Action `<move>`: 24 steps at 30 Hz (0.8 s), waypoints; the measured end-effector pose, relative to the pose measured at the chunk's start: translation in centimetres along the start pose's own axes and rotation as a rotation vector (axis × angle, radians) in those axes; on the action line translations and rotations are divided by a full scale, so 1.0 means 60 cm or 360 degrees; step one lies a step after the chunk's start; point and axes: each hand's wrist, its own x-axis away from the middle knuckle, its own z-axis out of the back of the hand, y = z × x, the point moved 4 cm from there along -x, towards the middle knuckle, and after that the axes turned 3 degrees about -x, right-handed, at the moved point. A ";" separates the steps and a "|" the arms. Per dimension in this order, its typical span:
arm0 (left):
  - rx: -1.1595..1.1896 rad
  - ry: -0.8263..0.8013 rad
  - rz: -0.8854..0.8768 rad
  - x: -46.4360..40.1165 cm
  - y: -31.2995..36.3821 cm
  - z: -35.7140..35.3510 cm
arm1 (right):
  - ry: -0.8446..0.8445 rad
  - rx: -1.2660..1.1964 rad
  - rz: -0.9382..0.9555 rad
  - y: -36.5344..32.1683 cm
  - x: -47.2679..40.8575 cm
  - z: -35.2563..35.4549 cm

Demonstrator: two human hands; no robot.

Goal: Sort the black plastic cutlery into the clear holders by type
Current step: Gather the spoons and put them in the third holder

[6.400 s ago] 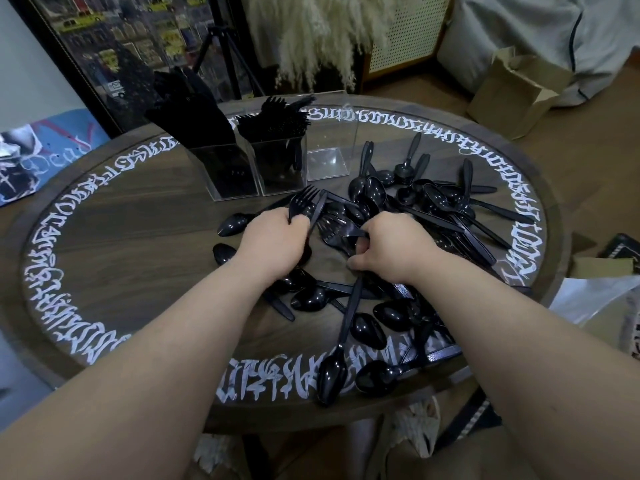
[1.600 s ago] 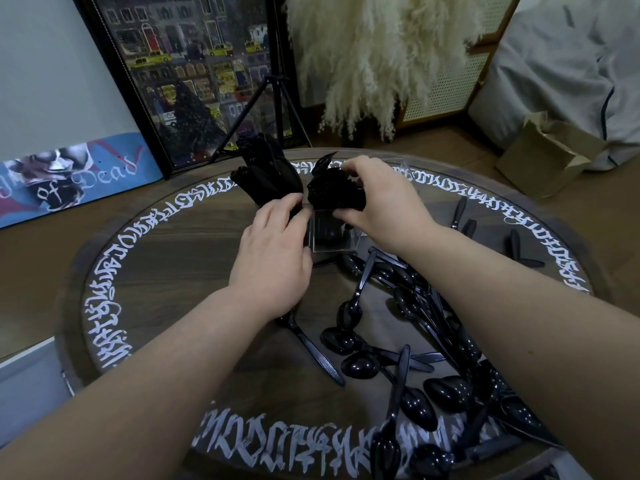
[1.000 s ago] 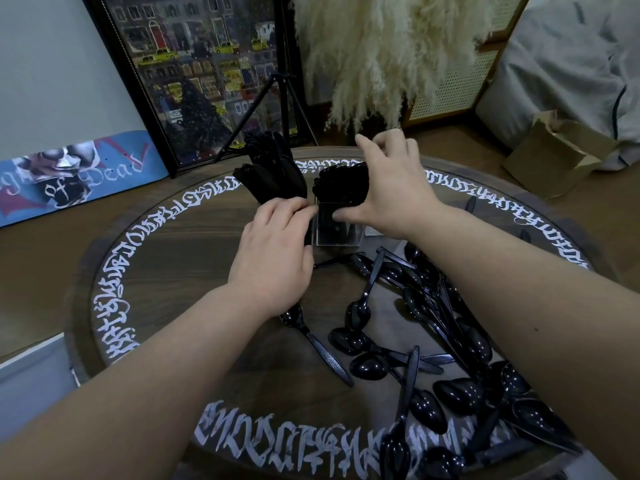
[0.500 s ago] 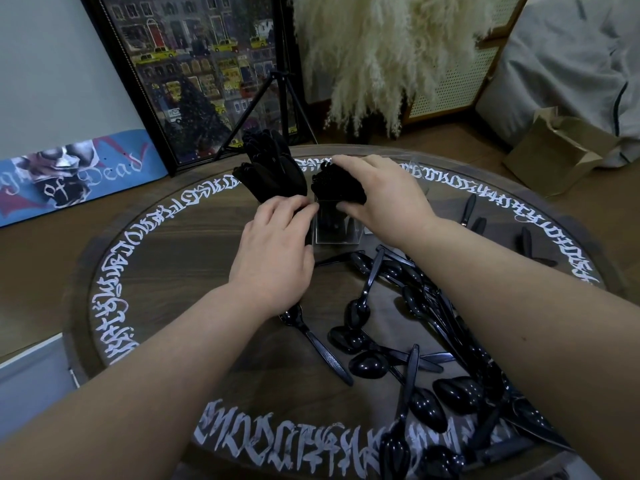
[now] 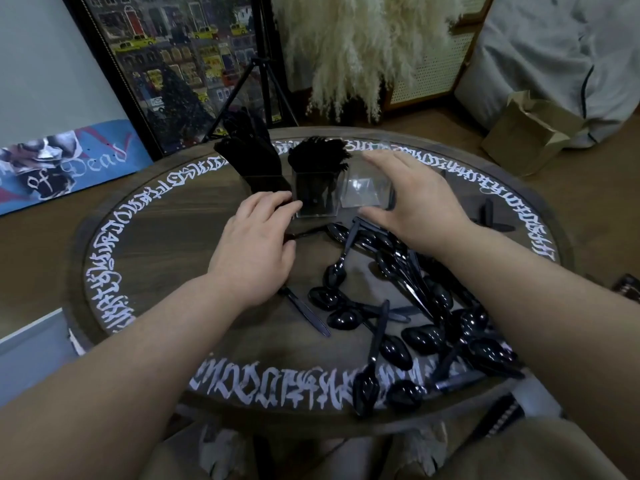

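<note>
Three clear holders stand in a row at the table's far side. The left holder (image 5: 266, 178) is packed with black knives, the middle holder (image 5: 317, 197) with black forks, and the right holder (image 5: 363, 192) looks empty. My left hand (image 5: 258, 251) rests flat on the table, fingertips at the foot of the middle holder. My right hand (image 5: 412, 199) hovers open around the right holder, thumb in front of it, fingers above; I cannot tell whether it touches. A heap of black spoons (image 5: 408, 317) lies on the right half of the table. One black knife (image 5: 304, 311) lies beside my left wrist.
The round dark wooden table (image 5: 166, 258) has white lettering around its rim. Behind it stand a framed picture (image 5: 180, 64), a tripod (image 5: 263, 71) and pampas grass (image 5: 360, 46). A cardboard box (image 5: 530, 133) sits on the floor at right.
My right hand has come off the top of the forks in the middle holder and moved right, opening over the empty holder. My left hand has stayed in place.
</note>
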 end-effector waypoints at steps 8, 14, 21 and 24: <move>-0.0047 -0.0359 -0.0133 0.070 0.099 -0.011 | -0.0035 0.0050 -0.0459 0.078 0.188 0.044; -0.0225 -0.0802 -0.0316 0.121 0.185 -0.059 | -0.0433 0.0226 -0.0702 0.126 0.273 0.043; -0.0328 -0.1034 -0.0098 0.139 0.178 -0.114 | -0.0985 0.0229 -0.0702 0.134 0.304 -0.004; -0.0356 -0.1017 -0.0043 0.132 0.163 -0.111 | -0.0990 0.0179 -0.0670 0.121 0.289 -0.029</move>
